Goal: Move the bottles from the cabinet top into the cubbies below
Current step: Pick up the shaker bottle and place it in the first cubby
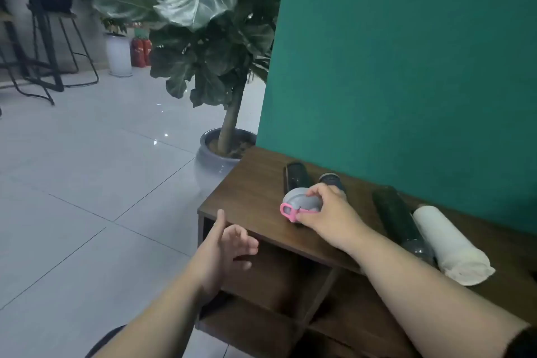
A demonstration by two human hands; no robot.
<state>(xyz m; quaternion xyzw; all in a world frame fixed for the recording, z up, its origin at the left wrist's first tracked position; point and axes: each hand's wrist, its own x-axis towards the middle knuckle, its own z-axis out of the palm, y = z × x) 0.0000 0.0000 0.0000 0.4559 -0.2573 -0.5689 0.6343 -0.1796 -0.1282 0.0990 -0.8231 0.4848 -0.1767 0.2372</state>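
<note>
On the dark wooden cabinet top [250, 189] stands a bottle with a grey lid and pink loop [296, 203]; my right hand [328, 215] is closed around its lid from the right. Behind it stand a black bottle [296, 177] and a dark-capped bottle [331, 179], partly hidden by my fingers. Further right lie a dark green bottle [395, 215] and a white bottle [447, 244] on their sides. My left hand [223, 250] hovers open in front of the upper left cubby [273, 273], holding nothing.
A teal wall [406, 67] rises right behind the cabinet. A large potted plant in a grey pot [215, 154] stands at the cabinet's left end. Grey tiled floor [87, 183] spreads to the left, with stools [49, 38] far back.
</note>
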